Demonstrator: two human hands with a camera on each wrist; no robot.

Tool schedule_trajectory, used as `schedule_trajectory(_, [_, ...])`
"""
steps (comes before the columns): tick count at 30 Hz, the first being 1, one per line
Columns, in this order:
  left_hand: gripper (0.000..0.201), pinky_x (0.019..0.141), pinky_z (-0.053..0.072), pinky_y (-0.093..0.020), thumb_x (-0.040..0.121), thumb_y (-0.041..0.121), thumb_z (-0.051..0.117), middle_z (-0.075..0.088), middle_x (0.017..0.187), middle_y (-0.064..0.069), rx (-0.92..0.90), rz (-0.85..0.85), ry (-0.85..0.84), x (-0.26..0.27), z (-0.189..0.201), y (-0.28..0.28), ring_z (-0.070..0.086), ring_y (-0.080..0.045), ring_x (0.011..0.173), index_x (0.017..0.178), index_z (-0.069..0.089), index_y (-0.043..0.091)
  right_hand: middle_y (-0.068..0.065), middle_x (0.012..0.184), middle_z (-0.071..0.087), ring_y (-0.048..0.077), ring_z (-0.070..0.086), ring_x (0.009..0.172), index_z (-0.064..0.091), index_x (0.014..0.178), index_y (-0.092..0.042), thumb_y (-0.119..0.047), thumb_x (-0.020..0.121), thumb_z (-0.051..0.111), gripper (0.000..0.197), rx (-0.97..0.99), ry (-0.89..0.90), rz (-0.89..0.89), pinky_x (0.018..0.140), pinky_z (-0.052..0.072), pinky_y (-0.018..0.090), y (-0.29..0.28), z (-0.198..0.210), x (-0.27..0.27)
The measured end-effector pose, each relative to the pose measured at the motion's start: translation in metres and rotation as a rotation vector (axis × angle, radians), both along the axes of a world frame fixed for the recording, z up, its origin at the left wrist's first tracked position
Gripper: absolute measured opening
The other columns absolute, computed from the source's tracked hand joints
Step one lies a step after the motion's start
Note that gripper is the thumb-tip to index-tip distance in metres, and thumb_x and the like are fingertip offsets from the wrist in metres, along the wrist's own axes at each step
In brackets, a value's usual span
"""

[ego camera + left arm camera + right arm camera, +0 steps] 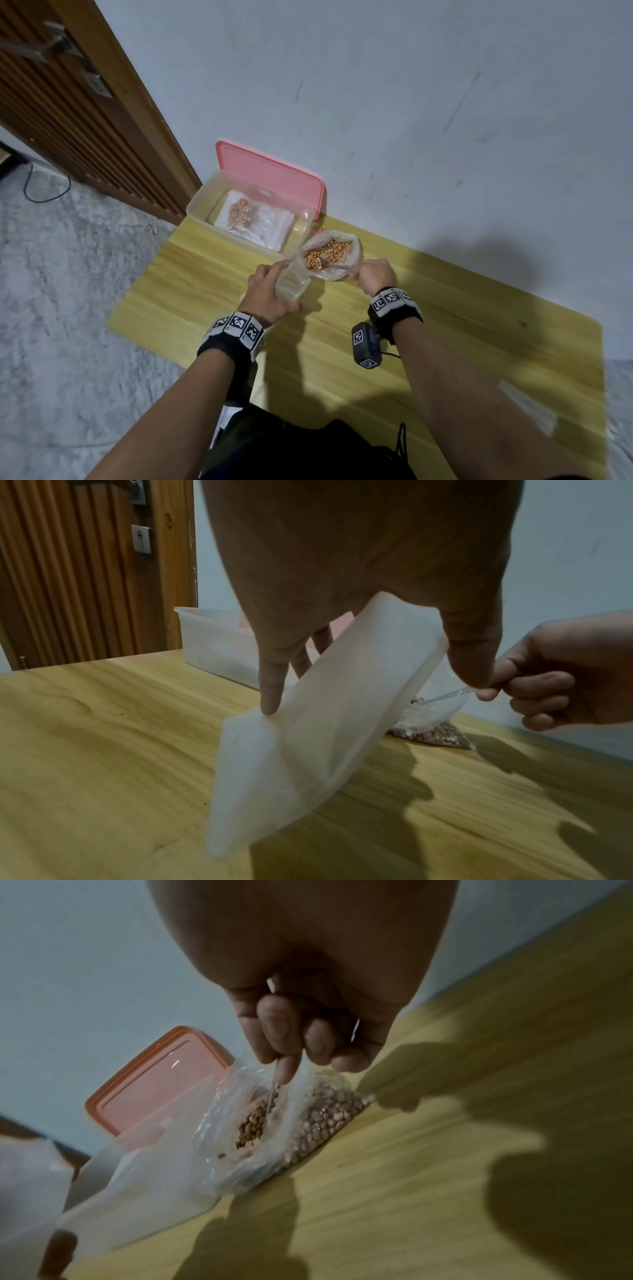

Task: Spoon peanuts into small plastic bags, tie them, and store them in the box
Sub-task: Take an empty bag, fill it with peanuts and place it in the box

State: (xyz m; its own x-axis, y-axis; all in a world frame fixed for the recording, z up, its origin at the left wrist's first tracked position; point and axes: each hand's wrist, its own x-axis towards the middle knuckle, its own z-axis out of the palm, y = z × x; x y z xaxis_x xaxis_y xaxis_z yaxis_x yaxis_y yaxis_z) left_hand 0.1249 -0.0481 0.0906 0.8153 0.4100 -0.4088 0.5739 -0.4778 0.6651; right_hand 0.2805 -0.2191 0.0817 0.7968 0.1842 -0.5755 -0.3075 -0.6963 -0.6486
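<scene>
My left hand (278, 288) holds a small empty translucent bag (294, 285) open at its mouth, with a finger (271, 693) on one rim and the thumb on the other; the bag (308, 739) hangs just over the table. My right hand (363, 272) grips a spoon (337, 266) whose bowl is down among the peanuts in a large clear bag (329, 254) lying open on the table. The spoon (274, 1096) is partly hidden by the plastic. Behind them stands the clear box (205, 202), holding filled bags of peanuts (243, 209).
The box's pink lid (274, 174) leans against the grey wall behind the box. The yellow wooden table (462, 335) stretches to the right and towards me. A brown slatted door (85, 120) is at the far left, with a cable on the grey floor below it.
</scene>
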Motion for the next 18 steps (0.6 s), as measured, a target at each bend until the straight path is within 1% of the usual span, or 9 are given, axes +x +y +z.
schedule_trajectory(1, [0.097, 0.103, 0.037, -0.046, 0.063, 0.025, 0.089, 0.038, 0.130, -0.006, -0.004, 0.005, 0.000, -0.001, 0.000, 0.000, 0.030, -0.021, 0.122, 0.145, 0.038, 0.029, 0.008, 0.077, 0.070, 0.014, 0.049, 0.052, 0.077, 0.084, -0.003, -0.003, 0.080, 0.062, 0.016, 0.003, 0.031, -0.038, 0.048, 0.039, 0.024, -0.001, -0.001, 0.000])
schedule_trajectory(3, [0.097, 0.103, 0.037, -0.045, 0.062, 0.025, 0.089, 0.038, 0.127, -0.004, -0.010, 0.012, -0.003, -0.001, 0.000, -0.001, 0.029, -0.019, 0.119, 0.145, 0.038, 0.030, 0.005, 0.057, 0.062, 0.016, 0.042, 0.044, 0.075, 0.077, -0.003, -0.002, 0.081, 0.061, 0.015, 0.053, 0.104, -0.133, 0.049, 0.039, 0.025, -0.004, -0.004, 0.000])
schedule_trajectory(4, [0.097, 0.102, 0.037, -0.045, 0.062, 0.025, 0.089, 0.037, 0.125, -0.002, -0.012, 0.015, -0.006, -0.001, 0.001, -0.001, 0.028, -0.017, 0.117, 0.144, 0.038, 0.030, 0.002, 0.047, 0.057, 0.017, 0.039, 0.041, 0.074, 0.070, -0.005, -0.002, 0.082, 0.060, 0.019, 0.082, 0.123, -0.159, 0.049, 0.038, 0.026, -0.007, -0.007, 0.001])
schedule_trajectory(6, [0.096, 0.101, 0.037, -0.043, 0.063, 0.024, 0.088, 0.034, 0.120, 0.001, -0.016, 0.018, -0.010, -0.001, 0.002, -0.001, 0.026, -0.016, 0.115, 0.144, 0.038, 0.031, -0.006, 0.037, 0.052, 0.016, 0.036, 0.037, 0.071, 0.062, -0.011, 0.003, 0.084, 0.056, 0.030, 0.123, 0.133, -0.147, 0.048, 0.037, 0.027, -0.012, -0.011, 0.002])
schedule_trajectory(9, [0.097, 0.100, 0.037, -0.043, 0.062, 0.025, 0.089, 0.034, 0.120, 0.001, -0.014, 0.020, -0.011, 0.000, 0.002, 0.001, 0.027, -0.016, 0.116, 0.144, 0.038, 0.031, -0.009, 0.033, 0.051, 0.011, 0.037, 0.030, 0.069, 0.060, -0.016, 0.006, 0.086, 0.054, 0.038, 0.123, 0.125, -0.108, 0.046, 0.037, 0.026, -0.020, -0.013, 0.008])
schedule_trajectory(11, [0.098, 0.101, 0.037, -0.045, 0.061, 0.026, 0.089, 0.034, 0.121, 0.001, -0.017, 0.024, -0.006, 0.001, 0.002, 0.001, 0.027, -0.017, 0.118, 0.144, 0.038, 0.031, -0.010, 0.032, 0.050, 0.006, 0.037, 0.026, 0.066, 0.058, -0.018, 0.005, 0.088, 0.053, 0.041, 0.109, 0.120, -0.101, 0.046, 0.037, 0.026, -0.025, -0.013, 0.014])
schedule_trajectory(13, [0.098, 0.102, 0.037, -0.048, 0.061, 0.027, 0.089, 0.035, 0.121, 0.001, -0.020, 0.021, -0.001, 0.003, 0.002, 0.000, 0.028, -0.018, 0.119, 0.144, 0.037, 0.031, -0.011, 0.032, 0.050, 0.005, 0.038, 0.025, 0.065, 0.058, -0.019, 0.007, 0.088, 0.050, 0.043, 0.092, 0.088, -0.066, 0.048, 0.038, 0.026, -0.030, -0.011, 0.019])
schedule_trajectory(16, [0.099, 0.104, 0.037, -0.049, 0.062, 0.027, 0.089, 0.037, 0.127, -0.003, -0.021, 0.013, 0.003, 0.006, 0.004, -0.004, 0.030, -0.021, 0.122, 0.145, 0.036, 0.030, -0.010, 0.030, 0.048, 0.015, 0.043, 0.036, 0.063, 0.056, -0.020, 0.008, 0.088, 0.049, 0.045, 0.074, 0.046, -0.021, 0.048, 0.037, 0.026, -0.037, -0.007, 0.026])
schedule_trajectory(18, [0.099, 0.104, 0.036, -0.048, 0.062, 0.026, 0.089, 0.038, 0.128, -0.004, -0.023, 0.008, 0.006, 0.008, 0.006, -0.006, 0.031, -0.024, 0.124, 0.146, 0.036, 0.029, -0.008, 0.029, 0.047, 0.017, 0.040, 0.036, 0.064, 0.053, -0.018, 0.012, 0.087, 0.047, 0.048, 0.078, 0.021, 0.003, 0.048, 0.036, 0.027, -0.042, -0.002, 0.030])
